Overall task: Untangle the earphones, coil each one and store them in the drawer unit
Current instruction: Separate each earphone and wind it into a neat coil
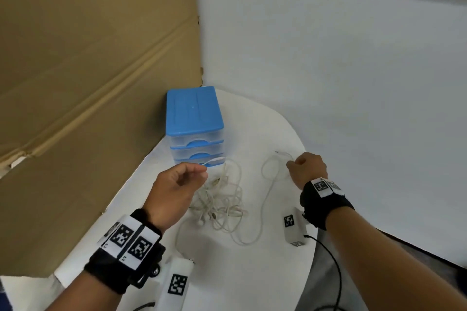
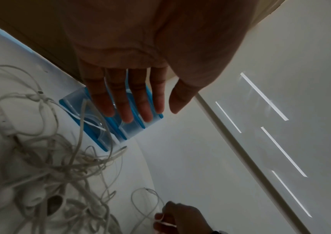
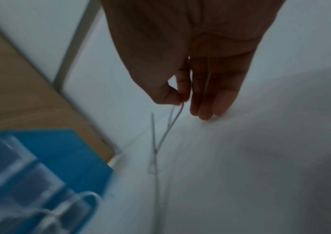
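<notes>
1. Right hand closed in a pinch: thumb and forefinger nipping a thin white cable, the other fingers hanging straight with their tips close to the table.
2. Left hand gripping nothing: in the wrist view, fingers straight and slightly spread, thumb apart, hovering in front of the drawer unit.
3. Earphones mostly in one tangle on the table, between the two hands and just in front of the drawer unit. One strand runs out to the right and ends in a loose loop beside the right hand. Another pale strand crosses the front of the lowest drawer.
4. Drawers look shut and nothing looks coiled yet, so probably early in the untangling: freeing the strand in the pinch.
5. To do this step well:
   - Bring the left hand down flat on the tangle, or pinch it at the point where the strand leaves it, so the heap stays put.
   - Draw the pinched cable away slowly and low along the table. Stop at any resistance, since a hard pull would likely tighten a knot.
   - Feed earbuds and the remote through loops, not the long cable.
   - Keep the freed length well apart from the heap, ready for coiling.
</notes>
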Available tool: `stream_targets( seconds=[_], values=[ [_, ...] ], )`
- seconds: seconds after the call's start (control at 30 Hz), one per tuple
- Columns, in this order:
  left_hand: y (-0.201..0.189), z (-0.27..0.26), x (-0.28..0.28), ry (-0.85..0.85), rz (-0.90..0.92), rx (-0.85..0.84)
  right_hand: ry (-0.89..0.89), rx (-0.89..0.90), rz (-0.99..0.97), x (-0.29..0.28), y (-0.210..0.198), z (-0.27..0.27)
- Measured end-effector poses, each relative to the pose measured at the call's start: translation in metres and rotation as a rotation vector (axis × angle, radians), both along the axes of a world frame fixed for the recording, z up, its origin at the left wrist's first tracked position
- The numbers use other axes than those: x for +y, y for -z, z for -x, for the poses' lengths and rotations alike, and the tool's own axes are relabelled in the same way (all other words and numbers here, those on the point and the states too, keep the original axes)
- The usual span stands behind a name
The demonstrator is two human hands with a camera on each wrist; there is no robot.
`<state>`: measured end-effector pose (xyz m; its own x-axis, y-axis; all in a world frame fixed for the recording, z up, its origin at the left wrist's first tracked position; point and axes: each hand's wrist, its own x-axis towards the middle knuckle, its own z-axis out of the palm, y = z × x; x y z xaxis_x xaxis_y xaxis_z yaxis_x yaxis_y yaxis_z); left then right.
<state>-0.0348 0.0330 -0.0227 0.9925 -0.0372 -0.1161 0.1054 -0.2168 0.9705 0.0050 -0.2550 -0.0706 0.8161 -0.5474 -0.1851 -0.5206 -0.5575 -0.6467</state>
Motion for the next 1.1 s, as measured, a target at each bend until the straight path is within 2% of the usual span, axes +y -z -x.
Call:
stream_targets(
  seconds=[0.1, 0.17, 0.27, 0.33, 0.4, 0.5, 0.6, 0.7, 0.8, 0.87, 1.1],
  values=[
    [-0.007, 0.005, -0.007, 0.010, 0.012, -0.031, 0.012, -0.292, -0.322, 0.019, -0.022, 0.021],
    [-0.010, 0.011, -0.012, 0.055, -0.024, -0.101, -0.179, -0.320, -0.488, 0.039, -0.038, 0.041],
    [-0.012, 0.021, -0.019, 0.239, -0.291, -0.267, -0.544, -0.259, -0.402, 0.074, -0.061, 0.075],
    [-0.013, 0.026, -0.022, 0.367, -0.429, -0.314, -0.630, -0.319, -0.303, 0.090, -0.070, 0.090],
    [-0.015, 0.030, -0.024, 0.410, -0.348, -0.247, -0.603, -0.413, -0.299, 0.097, -0.077, 0.095],
    [-0.021, 0.032, -0.028, 0.343, -0.208, -0.158, -0.545, -0.487, -0.277, 0.099, -0.084, 0.091],
    [-0.032, 0.035, -0.028, 0.294, -0.110, -0.117, -0.515, -0.491, -0.247, 0.094, -0.087, 0.088],
    [-0.047, 0.042, -0.033, 0.284, 0.076, -0.028, -0.425, -0.491, -0.262, 0.078, -0.089, 0.087],
    [-0.057, 0.052, -0.045, 0.284, 0.258, 0.071, -0.320, -0.401, -0.411, 0.062, -0.087, 0.093],
    [-0.058, 0.060, -0.052, 0.315, 0.298, 0.105, -0.283, -0.355, -0.462, 0.057, -0.084, 0.101],
    [-0.049, 0.075, -0.061, 0.427, 0.228, 0.104, -0.313, -0.310, -0.316, 0.054, -0.059, 0.134]
  ],
)
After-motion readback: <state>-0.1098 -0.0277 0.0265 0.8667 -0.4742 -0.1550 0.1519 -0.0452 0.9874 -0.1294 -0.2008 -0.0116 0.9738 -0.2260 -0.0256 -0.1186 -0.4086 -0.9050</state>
